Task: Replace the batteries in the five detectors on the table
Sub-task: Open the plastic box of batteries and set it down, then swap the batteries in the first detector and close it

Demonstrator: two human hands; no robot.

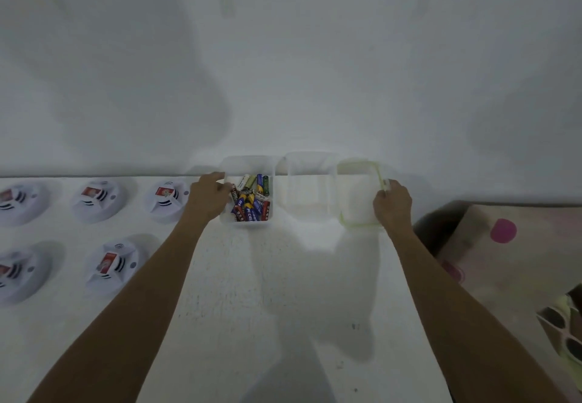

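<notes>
The batteries (250,199) lie jumbled in a clear tub (248,163) at the back of the white surface (252,292), most with their long axes running away from the person, a few slanted. The left hand (209,196) grips the tub's left wall, just beside them. The right hand (392,202), well apart, pinches the edge of a green-rimmed lid (359,194). The detectors (113,264) sit in two rows left of the left hand.
</notes>
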